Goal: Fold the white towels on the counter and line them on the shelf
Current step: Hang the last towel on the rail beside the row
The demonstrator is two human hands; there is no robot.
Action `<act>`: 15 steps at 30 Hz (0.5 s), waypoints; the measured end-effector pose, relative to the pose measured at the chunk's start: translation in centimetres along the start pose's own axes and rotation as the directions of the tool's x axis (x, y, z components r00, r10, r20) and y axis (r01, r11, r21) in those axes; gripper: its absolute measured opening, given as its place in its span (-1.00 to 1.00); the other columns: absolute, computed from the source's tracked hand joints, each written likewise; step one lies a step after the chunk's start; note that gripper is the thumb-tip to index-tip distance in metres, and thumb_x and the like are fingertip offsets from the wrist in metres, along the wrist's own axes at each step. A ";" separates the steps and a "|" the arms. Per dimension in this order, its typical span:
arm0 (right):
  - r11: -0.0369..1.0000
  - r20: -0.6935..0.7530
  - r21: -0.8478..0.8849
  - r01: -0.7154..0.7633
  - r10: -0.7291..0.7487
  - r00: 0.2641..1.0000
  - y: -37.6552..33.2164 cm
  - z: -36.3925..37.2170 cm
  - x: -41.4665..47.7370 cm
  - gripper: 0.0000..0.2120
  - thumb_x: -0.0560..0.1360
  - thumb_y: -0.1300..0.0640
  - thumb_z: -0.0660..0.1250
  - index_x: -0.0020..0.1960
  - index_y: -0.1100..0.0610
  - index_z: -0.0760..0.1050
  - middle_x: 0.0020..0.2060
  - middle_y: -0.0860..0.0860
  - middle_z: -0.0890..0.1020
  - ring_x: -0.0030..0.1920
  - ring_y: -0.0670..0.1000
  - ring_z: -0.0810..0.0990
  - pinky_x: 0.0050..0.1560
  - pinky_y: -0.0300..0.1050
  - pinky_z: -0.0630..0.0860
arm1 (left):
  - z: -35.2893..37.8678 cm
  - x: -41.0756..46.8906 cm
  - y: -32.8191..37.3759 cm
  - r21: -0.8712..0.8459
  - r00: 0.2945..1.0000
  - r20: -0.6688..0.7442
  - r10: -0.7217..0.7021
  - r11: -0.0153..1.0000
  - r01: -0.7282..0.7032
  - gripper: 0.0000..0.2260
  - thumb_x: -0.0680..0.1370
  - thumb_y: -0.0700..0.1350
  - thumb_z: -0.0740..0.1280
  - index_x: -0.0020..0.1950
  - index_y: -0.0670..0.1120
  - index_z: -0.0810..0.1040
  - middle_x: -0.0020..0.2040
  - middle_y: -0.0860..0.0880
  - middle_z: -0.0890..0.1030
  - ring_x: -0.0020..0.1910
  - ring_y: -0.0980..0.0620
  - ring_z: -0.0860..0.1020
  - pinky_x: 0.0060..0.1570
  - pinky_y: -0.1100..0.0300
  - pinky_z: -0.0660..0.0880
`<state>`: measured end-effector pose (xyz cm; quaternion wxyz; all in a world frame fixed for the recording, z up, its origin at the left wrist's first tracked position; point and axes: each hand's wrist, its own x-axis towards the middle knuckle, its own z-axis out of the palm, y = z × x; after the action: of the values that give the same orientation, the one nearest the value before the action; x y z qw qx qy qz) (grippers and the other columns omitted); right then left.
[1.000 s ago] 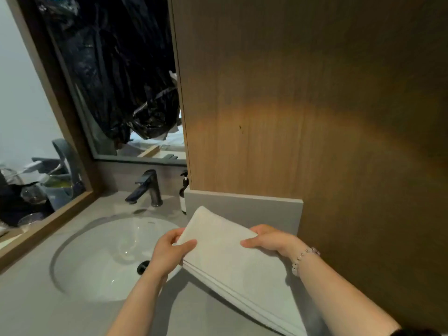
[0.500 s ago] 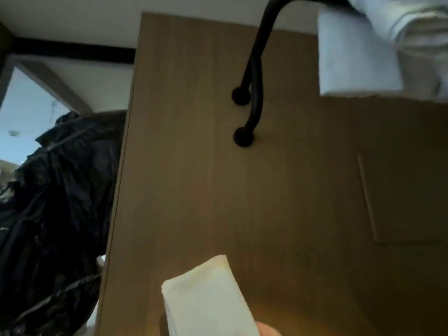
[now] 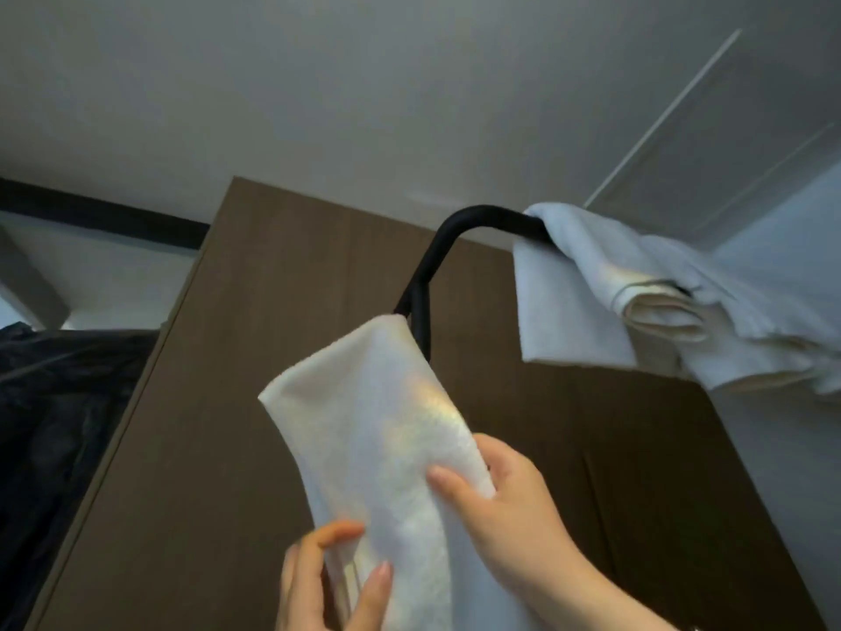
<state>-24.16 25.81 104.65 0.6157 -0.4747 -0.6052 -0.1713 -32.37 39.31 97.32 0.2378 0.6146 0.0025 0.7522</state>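
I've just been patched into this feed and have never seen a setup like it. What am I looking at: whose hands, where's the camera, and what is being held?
There is no machine here: these are a person's two bare hands, filmed by one wide-angle camera worn on the head. It is tilted upward, so you see the ceiling. The left hand and right hand both grip a folded white towel, held up in front of a wooden panel. Above it, a black rack bar curves out, with other white towels draped over it at the right. No counter shows in this view.
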 end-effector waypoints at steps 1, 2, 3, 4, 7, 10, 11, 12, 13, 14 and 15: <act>0.999 -0.039 -0.016 0.040 -0.040 0.998 -1.4 -0.6 1.2 -0.96 0.45 0.10 0.41 -0.13 0.06 0.59 -0.22 -0.06 0.67 -0.18 -0.13 0.63 -0.14 -0.20 0.55 | 0.3 1.6 1.2 -0.054 1.000 0.014 0.012 0.998 -0.012 -0.62 0.07 0.24 0.34 -0.12 0.36 0.52 -0.04 0.20 0.53 -0.23 0.20 0.58 -0.21 0.36 0.48; 0.994 -0.079 -0.056 0.099 -0.103 0.992 -2.6 -1.3 2.5 -0.95 0.45 0.12 0.41 -0.15 0.09 0.58 -0.24 -0.02 0.66 -0.19 -0.08 0.63 -0.15 -0.15 0.54 | 0.4 3.1 2.4 -0.087 0.998 0.043 0.035 0.996 -0.031 -0.59 0.06 0.25 0.34 -0.10 0.36 0.52 -0.02 0.16 0.51 -0.14 0.16 0.59 -0.07 0.30 0.50; 0.983 -0.124 -0.117 0.142 -0.156 0.980 -3.9 -2.0 3.7 -0.92 0.44 0.13 0.41 -0.16 0.13 0.57 -0.24 0.01 0.66 -0.18 -0.02 0.62 -0.14 -0.09 0.52 | 0.3 4.5 3.6 -0.104 0.996 0.069 0.057 0.993 -0.049 -0.57 0.07 0.26 0.35 -0.07 0.37 0.51 0.00 0.15 0.49 -0.06 0.09 0.59 0.04 0.21 0.50; 0.970 -0.150 -0.172 0.174 -0.201 0.968 -5.2 -2.6 5.0 -0.89 0.45 0.12 0.41 -0.16 0.17 0.56 -0.23 0.05 0.65 -0.16 0.03 0.62 -0.14 -0.08 0.50 | 0.5 6.1 4.8 -0.112 0.993 0.083 0.079 0.991 -0.069 -0.56 0.10 0.26 0.37 -0.03 0.37 0.49 0.03 0.17 0.45 0.01 0.07 0.57 0.13 0.14 0.48; 0.923 -0.206 -0.328 0.203 -0.279 0.938 -9.1 -4.4 8.9 -0.79 0.47 0.07 0.36 -0.13 0.23 0.54 -0.23 0.06 0.60 -0.15 0.06 0.57 -0.27 -0.13 0.34 | 2.1 10.7 8.3 -0.090 0.978 0.106 0.179 0.981 -0.170 -0.66 0.34 0.06 0.49 0.01 0.30 0.44 0.05 0.23 0.33 0.12 0.11 0.48 0.27 0.13 0.38; 0.856 -0.230 -0.460 0.235 -0.371 0.900 -12.7 -6.0 12.0 -0.74 0.48 0.02 0.34 -0.07 0.24 0.54 -0.21 0.07 0.57 -0.08 0.12 0.57 -0.22 -0.16 0.32 | 3.8 14.7 11.2 -0.066 0.965 0.103 0.241 0.970 -0.236 -0.62 0.42 -0.06 0.44 0.08 0.24 0.35 0.08 0.10 0.29 0.12 0.09 0.45 0.18 0.25 0.36; 0.844 -0.239 -0.483 0.234 -0.384 0.892 -13.5 -6.5 13.0 -0.73 0.49 0.01 0.34 -0.04 0.24 0.55 -0.16 0.09 0.59 -0.03 0.12 0.58 -0.19 -0.15 0.35 | 4.2 15.7 12.1 -0.049 0.961 0.103 0.258 0.966 -0.254 -0.60 0.43 -0.05 0.43 0.16 0.21 0.34 0.11 0.08 0.27 0.10 0.10 0.44 0.15 0.30 0.34; 0.839 -0.249 -0.494 0.227 -0.387 0.888 -14.1 -7.0 13.9 -0.72 0.49 0.01 0.34 0.01 0.23 0.55 -0.08 0.11 0.61 0.03 0.13 0.58 -0.15 -0.15 0.37 | 4.8 16.8 12.7 -0.027 0.957 0.113 0.267 0.964 -0.266 -0.54 0.45 -0.05 0.42 0.26 0.17 0.31 0.13 0.08 0.25 0.09 0.12 0.41 0.12 0.36 0.30; 0.840 -0.262 -0.498 0.214 -0.382 0.886 -14.6 -7.5 14.6 -0.71 0.48 0.01 0.35 0.06 0.21 0.53 0.02 0.12 0.61 0.09 0.14 0.57 -0.10 -0.15 0.39 | 5.3 17.6 13.3 -0.003 0.953 0.126 0.275 0.961 -0.277 -0.47 0.47 -0.04 0.40 0.36 0.14 0.25 0.14 0.07 0.22 0.08 0.13 0.38 0.10 0.43 0.26; 0.843 -0.278 -0.499 0.199 -0.374 0.885 -15.0 -7.9 15.2 -0.67 0.48 0.00 0.35 0.13 0.20 0.49 0.11 0.12 0.59 0.14 0.13 0.55 -0.06 -0.16 0.40 | 5.8 18.4 13.8 0.027 0.948 0.142 0.286 0.956 -0.293 -0.40 0.49 -0.04 0.39 0.45 0.12 0.18 0.15 0.05 0.19 0.08 0.14 0.36 0.07 0.49 0.21; 0.846 -0.303 -0.496 0.196 -0.380 0.874 -15.2 -8.3 15.9 -0.62 0.48 0.01 0.36 0.20 0.20 0.44 0.18 0.11 0.55 0.18 0.12 0.53 -0.02 -0.17 0.41 | 6.1 19.0 14.3 0.061 0.939 0.160 0.303 0.947 -0.316 -0.35 0.51 -0.04 0.37 0.50 0.10 0.10 0.17 0.02 0.18 0.09 0.13 0.33 0.05 0.53 0.15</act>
<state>-27.93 17.55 126.37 0.5629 -0.4617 -0.4796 -0.4898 -34.26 31.69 120.57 0.0895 0.6714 -0.0797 0.7314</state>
